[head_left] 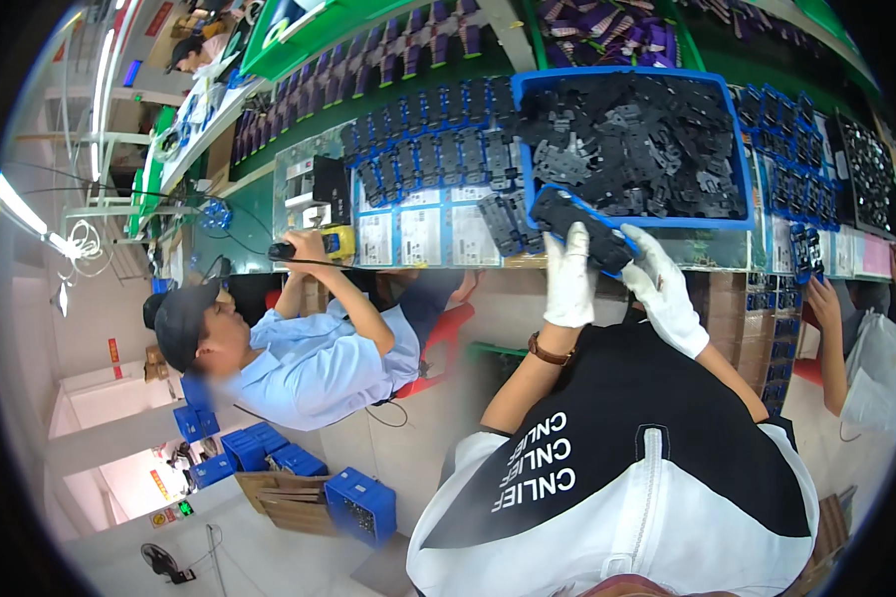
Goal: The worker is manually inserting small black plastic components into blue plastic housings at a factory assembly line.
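A black, oblong plastic housing with a blue edge [579,227] is held at a tilt between my two hands, over the bench's front edge. My left hand [570,277], in a white glove, grips the housing's near side from below. The gloved right hand [665,291] has its fingers closed at the housing's right end. Just beyond stands a blue bin [657,223] heaped with thin black plastic parts [632,139]. A few similar housings [508,221] lie to the left of the held one. What is under the held piece is hidden.
Rows of black-and-blue housings [433,159] cover the bench to the left. More stacked housings [801,149] and a tray of small black parts [866,164] are on the right. A seated co-worker [299,348] holds a tool at left; another person's hand [823,301] shows at right.
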{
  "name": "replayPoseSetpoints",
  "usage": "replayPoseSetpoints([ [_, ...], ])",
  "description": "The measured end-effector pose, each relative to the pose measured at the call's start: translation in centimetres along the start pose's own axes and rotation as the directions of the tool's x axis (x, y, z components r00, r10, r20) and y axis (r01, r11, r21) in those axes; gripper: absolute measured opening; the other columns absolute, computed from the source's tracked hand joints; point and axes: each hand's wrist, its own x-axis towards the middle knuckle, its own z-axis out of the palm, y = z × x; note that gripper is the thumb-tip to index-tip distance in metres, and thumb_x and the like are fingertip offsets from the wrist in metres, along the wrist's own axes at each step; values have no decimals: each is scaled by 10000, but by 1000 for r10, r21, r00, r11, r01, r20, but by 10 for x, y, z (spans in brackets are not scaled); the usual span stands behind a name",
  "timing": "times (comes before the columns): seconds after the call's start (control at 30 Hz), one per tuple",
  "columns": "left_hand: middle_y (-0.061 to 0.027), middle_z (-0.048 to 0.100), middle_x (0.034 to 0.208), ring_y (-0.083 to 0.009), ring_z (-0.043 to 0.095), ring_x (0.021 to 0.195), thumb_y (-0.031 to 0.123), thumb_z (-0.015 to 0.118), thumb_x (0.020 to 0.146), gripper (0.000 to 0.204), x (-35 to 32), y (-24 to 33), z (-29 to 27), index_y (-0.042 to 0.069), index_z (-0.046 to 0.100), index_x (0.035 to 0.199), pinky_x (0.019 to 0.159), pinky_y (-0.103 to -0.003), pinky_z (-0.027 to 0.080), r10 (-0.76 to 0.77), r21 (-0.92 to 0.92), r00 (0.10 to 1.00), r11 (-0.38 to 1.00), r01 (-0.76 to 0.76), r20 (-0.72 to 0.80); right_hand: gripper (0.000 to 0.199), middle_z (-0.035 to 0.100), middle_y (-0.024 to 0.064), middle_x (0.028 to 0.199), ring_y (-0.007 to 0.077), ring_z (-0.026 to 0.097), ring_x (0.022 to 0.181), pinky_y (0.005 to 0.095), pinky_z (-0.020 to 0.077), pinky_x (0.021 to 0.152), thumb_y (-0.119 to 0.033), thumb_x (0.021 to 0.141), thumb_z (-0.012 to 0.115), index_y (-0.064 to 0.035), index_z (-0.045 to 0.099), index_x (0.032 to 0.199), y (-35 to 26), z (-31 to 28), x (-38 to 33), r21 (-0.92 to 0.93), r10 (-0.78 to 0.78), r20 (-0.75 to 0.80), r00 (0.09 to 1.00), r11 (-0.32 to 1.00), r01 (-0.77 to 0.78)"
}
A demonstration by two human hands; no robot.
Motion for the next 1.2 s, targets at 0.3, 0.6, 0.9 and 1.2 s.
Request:
replayPoseSetpoints([
  [0.3, -185, 410, 1370, -276, 486, 1157, 192, 487, 951, 577, 117, 10, -268, 30, 230, 1442, 961, -350, 401, 280, 491, 881, 869, -63, -381, 297, 622, 111, 1049, 183, 620, 904, 281, 476, 789, -159, 850, 611, -25, 616, 1115, 9, -28, 16, -287, -27, -149, 988, 958, -18],
  [0.6, -220, 462, 1337, -326, 441, 1220, 293, 419, 972, 471, 174, -17, -357, -13, 431, 1329, 1052, -350, 304, 444, 992, 896, 117, -44, -13, 221, 628, 139, 984, 289, 609, 958, 352, 466, 849, -144, 834, 610, -52, 631, 1034, 23, -90, 13, -657, -169, -336, 927, 747, -102],
  [0.9, -243, 631, 1045, -402, 587, 923, 293, 449, 939, 408, 163, 19, -296, -31, 567, 1158, 831, -422, 449, 521, 956, 804, 208, 206, -287, 171, 552, 41, 677, 154, 530, 555, 279, 427, 520, -207, 882, 547, -58, 631, 893, 124, -167, -39, 231, 471, -635, 612, 872, -431],
  [1.2, -256, 625, 1027, -378, 582, 929, 228, 525, 904, 356, 122, 15, -197, -64, 598, 1094, 854, -405, 445, 759, 954, 589, 288, 80, -278, 255, 406, -4, 597, 127, 408, 442, 276, 324, 394, -350, 928, 515, -101, 483, 878, 184, -225, -40, 639, 737, -517, 436, 671, -376],
])
